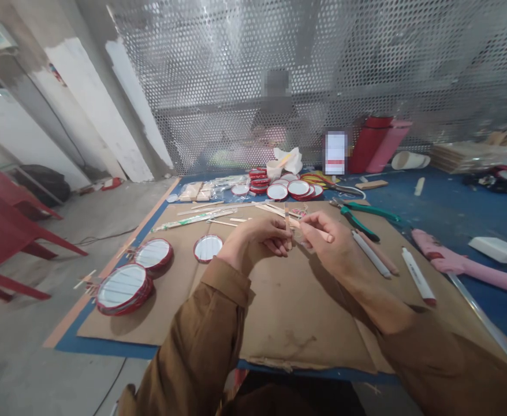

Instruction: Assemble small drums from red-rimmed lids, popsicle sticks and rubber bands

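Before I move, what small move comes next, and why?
I'd probably ease the right hand slightly towards the slim flat wooden stick, with the left hand steady. The left fingers pinch the stick roughly upright, its top end sticks out above them, and the right fingers are close beside it.

Red chair (8, 222) at L, lit phone (335, 151) nr perf. metal panel (219, 75)
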Tool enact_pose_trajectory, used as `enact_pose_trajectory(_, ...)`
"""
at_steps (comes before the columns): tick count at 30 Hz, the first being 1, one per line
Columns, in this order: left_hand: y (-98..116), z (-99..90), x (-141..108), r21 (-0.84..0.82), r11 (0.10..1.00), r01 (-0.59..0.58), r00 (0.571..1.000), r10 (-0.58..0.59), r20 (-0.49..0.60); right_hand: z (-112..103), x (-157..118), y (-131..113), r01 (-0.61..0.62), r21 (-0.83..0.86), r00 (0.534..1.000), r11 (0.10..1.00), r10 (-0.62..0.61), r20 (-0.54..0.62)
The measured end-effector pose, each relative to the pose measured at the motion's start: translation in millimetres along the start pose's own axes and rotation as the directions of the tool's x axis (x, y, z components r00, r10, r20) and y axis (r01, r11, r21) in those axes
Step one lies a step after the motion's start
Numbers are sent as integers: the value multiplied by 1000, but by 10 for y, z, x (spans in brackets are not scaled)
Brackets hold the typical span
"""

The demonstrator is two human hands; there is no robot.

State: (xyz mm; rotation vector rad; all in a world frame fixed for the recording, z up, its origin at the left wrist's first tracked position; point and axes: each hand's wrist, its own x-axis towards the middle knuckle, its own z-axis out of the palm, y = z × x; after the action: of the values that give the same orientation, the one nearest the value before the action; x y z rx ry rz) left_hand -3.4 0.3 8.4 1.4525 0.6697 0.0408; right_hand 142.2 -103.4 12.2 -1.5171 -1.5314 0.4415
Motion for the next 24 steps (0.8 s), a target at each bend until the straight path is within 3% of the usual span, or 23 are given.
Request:
enact_pose_trajectory(20, 9, 6, -14, 5, 1000, -10, 1000, 10, -6, 13, 10, 30, 38, 21, 999, 999, -37, -19)
enact_pose_trajectory(24, 6, 11, -12, -1, 1000, -4, 1000, 4, -9, 7, 15, 13, 25, 90, 998, 996, -19, -63)
